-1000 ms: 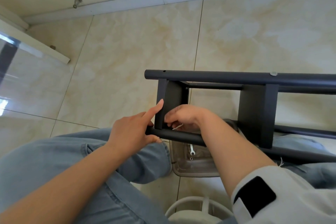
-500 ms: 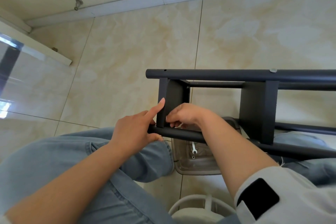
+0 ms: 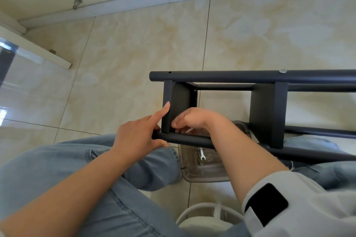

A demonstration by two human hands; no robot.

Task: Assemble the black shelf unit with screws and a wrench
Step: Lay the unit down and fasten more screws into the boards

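The black shelf unit (image 3: 221, 76) lies on its side across my lap, its tubes running left to right. My left hand (image 3: 136, 136) grips the end of the near tube (image 3: 188, 139), its index finger stretched up against the end shelf panel (image 3: 181, 102). My right hand (image 3: 192, 119) is closed at the joint between that panel and the near tube. Its fingers pinch a thin silver piece that looks like a small wrench and is mostly hidden. A screw head (image 3: 282, 71) sits on the far tube.
Below the frame, a clear plastic tray (image 3: 204, 177) on the tiled floor holds a small silver wrench (image 3: 201, 155). A white round object (image 3: 208, 215) stands near my legs. A baseboard and a door stop (image 3: 77, 2) line the far wall.
The silver piece in my right hand showed more a second ago and is now nearly covered by the fingers. Both hands stay at the same joint.
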